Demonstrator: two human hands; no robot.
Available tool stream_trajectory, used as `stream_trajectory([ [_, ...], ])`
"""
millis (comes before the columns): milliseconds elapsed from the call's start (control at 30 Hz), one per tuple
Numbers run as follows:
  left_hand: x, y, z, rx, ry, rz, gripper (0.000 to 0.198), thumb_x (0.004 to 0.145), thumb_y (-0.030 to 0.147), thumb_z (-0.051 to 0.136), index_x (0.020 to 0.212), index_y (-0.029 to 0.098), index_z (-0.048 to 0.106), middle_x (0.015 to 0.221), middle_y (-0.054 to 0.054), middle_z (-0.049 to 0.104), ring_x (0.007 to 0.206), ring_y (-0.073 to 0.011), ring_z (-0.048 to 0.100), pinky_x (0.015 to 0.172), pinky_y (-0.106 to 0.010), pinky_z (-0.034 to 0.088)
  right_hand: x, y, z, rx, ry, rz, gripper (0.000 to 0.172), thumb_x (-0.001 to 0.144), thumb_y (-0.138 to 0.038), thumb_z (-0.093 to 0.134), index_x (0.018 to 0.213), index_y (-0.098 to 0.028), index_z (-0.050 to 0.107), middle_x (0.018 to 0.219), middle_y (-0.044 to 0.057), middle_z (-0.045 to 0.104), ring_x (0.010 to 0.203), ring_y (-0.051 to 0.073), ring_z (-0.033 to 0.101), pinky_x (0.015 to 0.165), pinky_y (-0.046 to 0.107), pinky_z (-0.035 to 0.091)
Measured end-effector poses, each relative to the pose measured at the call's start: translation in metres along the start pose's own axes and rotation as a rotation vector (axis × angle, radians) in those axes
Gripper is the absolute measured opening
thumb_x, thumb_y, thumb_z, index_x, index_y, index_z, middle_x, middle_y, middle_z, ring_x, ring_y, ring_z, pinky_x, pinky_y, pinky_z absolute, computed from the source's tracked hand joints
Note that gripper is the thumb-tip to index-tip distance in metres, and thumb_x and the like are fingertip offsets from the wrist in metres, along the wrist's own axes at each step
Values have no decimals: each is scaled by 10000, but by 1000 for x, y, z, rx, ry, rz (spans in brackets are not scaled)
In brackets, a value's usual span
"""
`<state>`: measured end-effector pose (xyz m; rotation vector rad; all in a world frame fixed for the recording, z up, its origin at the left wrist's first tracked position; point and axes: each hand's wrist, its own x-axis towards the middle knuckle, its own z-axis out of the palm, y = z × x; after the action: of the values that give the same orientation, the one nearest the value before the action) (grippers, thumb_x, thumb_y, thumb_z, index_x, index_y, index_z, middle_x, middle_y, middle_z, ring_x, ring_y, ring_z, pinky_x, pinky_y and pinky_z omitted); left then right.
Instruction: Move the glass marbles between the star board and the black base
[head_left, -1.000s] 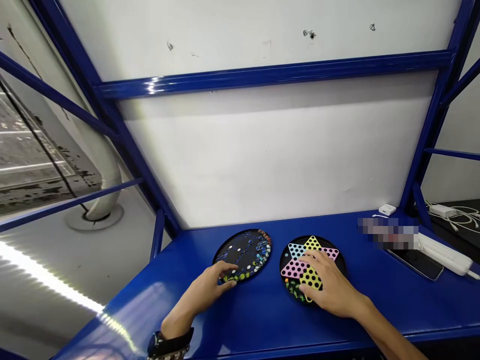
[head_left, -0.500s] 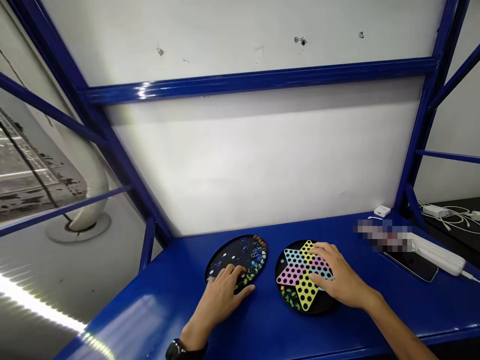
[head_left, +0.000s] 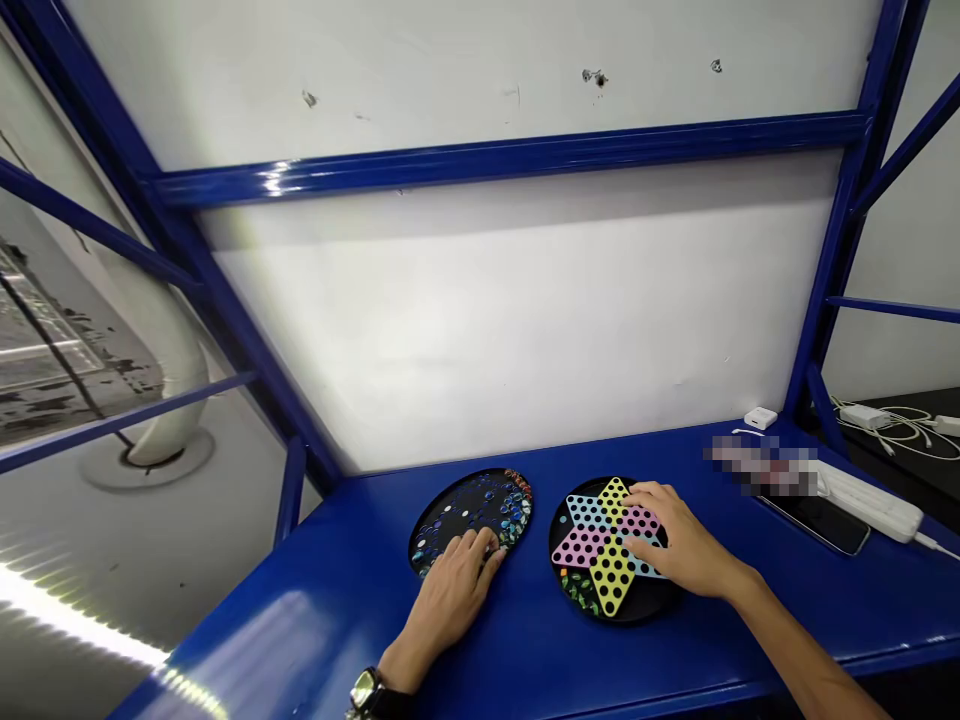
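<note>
Here at the blue table [head_left: 525,650] it's the left hand [head_left: 450,590] on the move — a second ago it sits at the near-left rim of the left tray [head_left: 475,522], half a second ago its thumb juts well away from the fingers, and now it has shifted rightward over the near edge, thumb and curled fingertips drawn together. Whether they pinch a piece, I can't tell. The right hand [head_left: 686,545] has slid off the middle of the star board [head_left: 611,545] since a second ago and is over its right side, thumb and fingers spread apart in a curve, much as half a second ago; more of the board shows now. Counting up: two round black trays side by side, and one star board lying on the right tray [head_left: 646,602] — six points, two each of yellow, pink and pale blue. One orange piece [head_left: 564,573] lies left of the lower yellow point, beside green pieces [head_left: 589,592] too bunched to number. The left tray shows three white pieces [head_left: 448,508] among many blue ones, with reddish ones at its far right rim. Off to the right: one phone [head_left: 817,522], one white power strip [head_left: 874,502], one small white box [head_left: 760,418].
</note>
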<state>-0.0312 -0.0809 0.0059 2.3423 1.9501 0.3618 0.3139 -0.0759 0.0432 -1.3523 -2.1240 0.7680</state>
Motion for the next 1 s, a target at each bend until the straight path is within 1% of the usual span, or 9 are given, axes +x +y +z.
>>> stream_trajectory([
  [67,-1,-4,-2,-40,-14,18,351,1000,471,304,937,244,565,943,-47,647,891,-224,586,797,-343,420,1,4,0,3,8,3,427,903,-507,528,1269,-288,557,1409,58,483,1309,274,438,1095,453,406],
  [167,-2,-10,-5,-77,-19,48,352,996,500,323,922,245,554,929,-36,643,872,-212,584,786,-331,418,2,8,1,-13,35,6,415,905,-507,526,1254,-286,565,1392,60,498,1302,279,443,1101,468,389],
  [300,0,-10,-7,-83,-19,70,363,995,495,314,850,240,528,873,-30,633,824,-201,574,757,-322,410,3,15,1,-34,47,16,413,906,-517,522,1244,-283,566,1369,63,516,1275,277,467,1082,470,404],
  [400,2,-7,-7,-48,10,50,362,982,489,332,800,236,516,812,-29,621,795,-205,566,727,-322,401,3,19,0,-49,62,24,407,914,-529,505,1235,-285,564,1352,58,530,1259,268,480,1064,460,418],
  [533,3,-5,-7,-5,27,2,378,981,481,327,766,230,512,785,-28,628,774,-205,579,695,-311,383,4,24,-1,-71,78,29,377,915,-515,505,1212,-293,571,1338,52,545,1248,269,490,1062,474,409],
  [667,1,-2,-10,18,-26,-20,402,989,469,302,732,230,498,757,-23,644,705,-192,600,630,-289,339,4,24,-3,-66,73,30,367,916,-517,498,1194,-290,578,1312,51,566,1227,264,506,1049,468,414],
  [800,0,3,-14,14,-85,18,450,996,473,262,684,230,477,693,-21,627,639,-182,581,604,-291,308,4,23,-3,-60,61,35,342,913,-496,503,1169,-284,583,1300,47,574,1214,261,512,1037,463,415],
  [900,0,0,-11,-28,-62,24,461,994,459,233,644,231,429,656,-20,606,614,-179,558,612,-299,315,3,23,-3,-41,52,37,332,915,-496,506,1159,-286,583,1300,45,571,1210,260,509,1048,470,398],
  [1000,3,-12,-6,-105,31,-32,463,980,463,197,586,242,300,541,-1,491,532,-168,474,583,-312,300,4,25,-2,-28,58,35,334,914,-502,512,1163,-290,586,1288,39,574,1201,258,511,1053,475,387],
])
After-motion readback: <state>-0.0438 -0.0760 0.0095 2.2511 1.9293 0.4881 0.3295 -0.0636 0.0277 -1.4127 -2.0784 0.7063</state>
